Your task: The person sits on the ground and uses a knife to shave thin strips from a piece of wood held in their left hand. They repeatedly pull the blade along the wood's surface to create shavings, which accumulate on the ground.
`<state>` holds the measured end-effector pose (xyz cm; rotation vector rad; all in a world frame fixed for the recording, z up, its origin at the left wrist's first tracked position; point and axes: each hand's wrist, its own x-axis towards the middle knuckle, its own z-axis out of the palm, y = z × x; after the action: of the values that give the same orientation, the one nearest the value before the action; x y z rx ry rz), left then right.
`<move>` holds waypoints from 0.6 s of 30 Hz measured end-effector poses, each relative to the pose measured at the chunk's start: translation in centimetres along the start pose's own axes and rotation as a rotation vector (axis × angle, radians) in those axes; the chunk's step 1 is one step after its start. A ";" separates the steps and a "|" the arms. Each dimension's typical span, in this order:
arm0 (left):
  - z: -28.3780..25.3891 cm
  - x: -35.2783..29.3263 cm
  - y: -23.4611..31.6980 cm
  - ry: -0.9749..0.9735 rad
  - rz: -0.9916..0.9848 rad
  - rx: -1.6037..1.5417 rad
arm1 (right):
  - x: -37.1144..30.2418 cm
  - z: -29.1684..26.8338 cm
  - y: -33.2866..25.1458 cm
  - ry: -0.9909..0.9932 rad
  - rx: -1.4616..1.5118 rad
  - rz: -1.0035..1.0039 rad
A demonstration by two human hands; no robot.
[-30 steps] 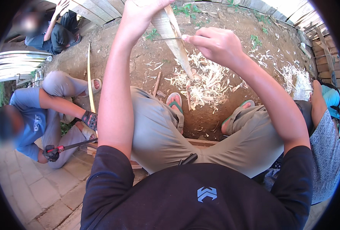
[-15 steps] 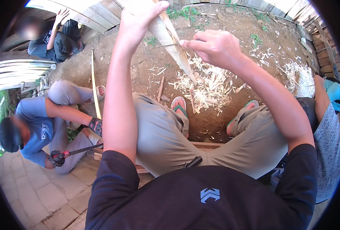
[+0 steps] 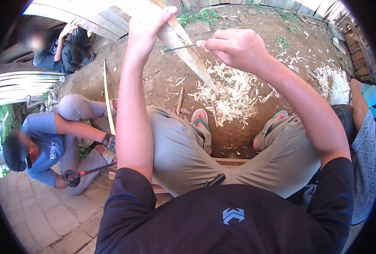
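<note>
A pale wooden board [image 3: 195,63], narrowing to a point, slants down from the top edge toward the ground. My left hand [image 3: 147,31] is closed on its upper part, the thumb stretched along the face; the fingers are largely hidden. From my right hand [image 3: 234,47], closed in a grip, a thin dark knife [image 3: 183,47] reaches left across the board. Its handle is hidden in my fist, and the blade lies against the wood. Beneath the board's tip, a heap of wood shavings [image 3: 234,95] covers the brown soil.
My sandalled feet [image 3: 200,116] stand beside the shavings. On my left, a person in grey-blue [image 3: 48,146] holds a long blade with a red handle [image 3: 83,172] and a thin wooden strip [image 3: 109,99]. Another person [image 3: 65,51] sits farther back. Patterned cloth [image 3: 366,169] lies close at my right.
My right hand and the knife have shifted slightly up along the board, away from its tip. The board's upper part and my left hand have moved a little left.
</note>
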<state>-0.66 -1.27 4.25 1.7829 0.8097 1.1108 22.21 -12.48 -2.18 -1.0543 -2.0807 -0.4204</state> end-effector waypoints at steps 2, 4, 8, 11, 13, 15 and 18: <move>-0.3 0.1 -0.1 -0.026 0.007 -0.032 | 0.0 0.0 0.3 -0.020 0.028 0.009; 0.0 -0.5 0.6 -0.062 0.002 -0.025 | 0.0 0.0 0.5 -0.055 0.077 0.042; 0.0 -0.3 0.4 -0.069 0.014 -0.060 | 0.6 -0.8 1.0 -0.094 0.066 -0.025; -0.5 0.1 -0.1 -0.150 0.014 -0.105 | 0.1 -0.5 0.5 -0.210 0.035 -0.018; -0.5 0.0 -0.3 -0.157 0.017 -0.095 | -1.0 0.1 -0.4 -0.437 -0.063 -0.030; -0.4 0.0 0.0 -0.159 0.030 -0.085 | -1.0 0.1 -0.5 -0.365 -0.061 -0.059; 0.4 -0.4 0.6 -0.132 0.035 -0.079 | -0.7 0.1 0.0 -0.180 -0.009 -0.049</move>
<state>-0.45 -2.03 4.59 1.7901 0.6493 1.0213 22.43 -12.77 -2.76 -1.0825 -2.2691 -0.3715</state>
